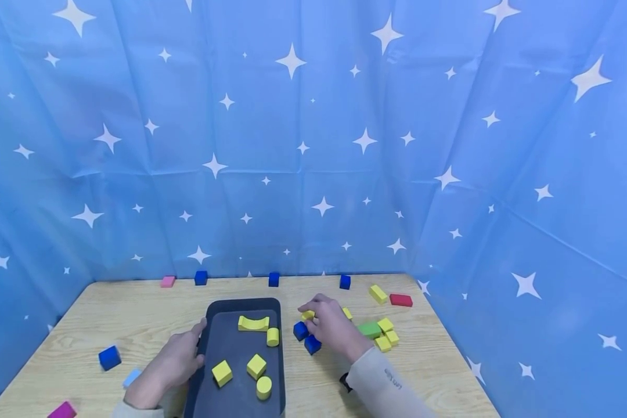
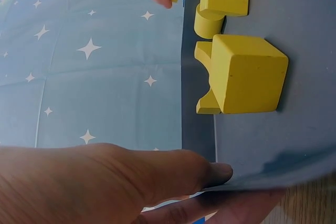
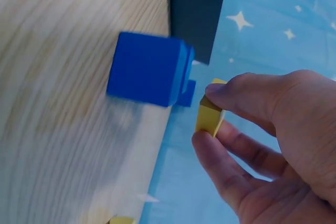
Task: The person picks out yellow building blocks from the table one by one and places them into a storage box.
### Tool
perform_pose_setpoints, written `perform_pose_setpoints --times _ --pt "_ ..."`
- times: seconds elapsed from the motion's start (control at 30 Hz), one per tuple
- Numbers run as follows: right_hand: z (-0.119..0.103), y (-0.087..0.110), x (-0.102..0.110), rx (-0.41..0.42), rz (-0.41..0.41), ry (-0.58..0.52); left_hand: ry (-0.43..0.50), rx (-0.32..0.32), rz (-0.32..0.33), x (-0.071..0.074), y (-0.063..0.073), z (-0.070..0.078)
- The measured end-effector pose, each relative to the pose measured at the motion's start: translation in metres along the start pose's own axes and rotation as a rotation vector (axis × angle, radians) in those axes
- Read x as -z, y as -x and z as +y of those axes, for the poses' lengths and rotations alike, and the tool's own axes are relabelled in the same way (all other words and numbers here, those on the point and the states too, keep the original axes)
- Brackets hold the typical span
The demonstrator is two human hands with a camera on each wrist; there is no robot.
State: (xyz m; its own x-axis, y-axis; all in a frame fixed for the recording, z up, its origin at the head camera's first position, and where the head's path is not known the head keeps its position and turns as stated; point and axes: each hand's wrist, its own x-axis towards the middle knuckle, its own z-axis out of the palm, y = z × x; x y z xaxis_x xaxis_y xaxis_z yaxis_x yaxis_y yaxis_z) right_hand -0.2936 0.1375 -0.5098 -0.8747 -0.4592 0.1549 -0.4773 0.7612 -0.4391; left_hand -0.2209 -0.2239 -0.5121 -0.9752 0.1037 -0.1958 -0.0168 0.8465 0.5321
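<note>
A person's right hand [image 1: 335,329] pinches a small yellow block [image 3: 209,118] between thumb and fingertips, the grip closed to the block's own thickness, on the right side of a dark tray [image 1: 229,341] on a wooden table [image 1: 146,316]. The left hand [image 1: 180,355] grips the tray's left rim, thumb over the edge and fingers along the outside wall. Inside the tray lie a yellow arch [image 1: 253,324], two yellow cubes [image 1: 222,373] and two yellow cylinders [image 1: 263,388]. Two blue cubes [image 1: 312,345] sit near the right hand, outside the tray; farther right, a green block [image 1: 369,330] stands beside three small yellow pieces [image 1: 392,337], with a longer yellow block [image 1: 378,294] and a red block [image 1: 401,300] beyond.

The step in hand appears to be gathering yellow blocks, with this one secured but not yet in the tray. Whether it hangs fully clear of the table is hard to tell from these angles. The next move would seem to call for carrying it left, above the tray's right rim, and loosening the pinch over bare floor, while the left hand steadies the tray and the blue cubes go unbumped.
</note>
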Motion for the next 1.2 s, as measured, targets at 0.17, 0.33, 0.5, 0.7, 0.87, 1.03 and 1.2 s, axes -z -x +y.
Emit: perform_pose_setpoints --times 0.17,0.33,0.5,0.7,0.87,1.03,1.2 --pt "-0.01 0.004 0.0 0.035 -0.002 -0.006 -0.005 -0.004 0.0 0.001 0.0 0.0" --pt "-0.016 0.01 -0.002 0.08 0.004 0.006 -0.012 0.0 0.003 0.001 0.0 0.002" --pt "-0.024 0.014 -0.005 0.094 0.013 0.011 -0.019 -0.01 0.01 0.001 0.001 0.002" --pt "-0.035 0.017 -0.012 0.095 -0.003 -0.019 -0.001 0.007 0.001 0.001 0.0 0.003" --pt "-0.046 0.021 -0.018 0.089 -0.028 -0.033 -0.002 0.0 0.007 -0.001 0.001 0.002" --pt "-0.056 0.024 -0.021 0.113 -0.041 -0.027 -0.002 0.001 0.004 -0.001 -0.001 0.002" --pt "-0.065 0.026 -0.025 0.118 -0.072 0.013 -0.01 0.003 -0.001 0.0 -0.001 0.0"
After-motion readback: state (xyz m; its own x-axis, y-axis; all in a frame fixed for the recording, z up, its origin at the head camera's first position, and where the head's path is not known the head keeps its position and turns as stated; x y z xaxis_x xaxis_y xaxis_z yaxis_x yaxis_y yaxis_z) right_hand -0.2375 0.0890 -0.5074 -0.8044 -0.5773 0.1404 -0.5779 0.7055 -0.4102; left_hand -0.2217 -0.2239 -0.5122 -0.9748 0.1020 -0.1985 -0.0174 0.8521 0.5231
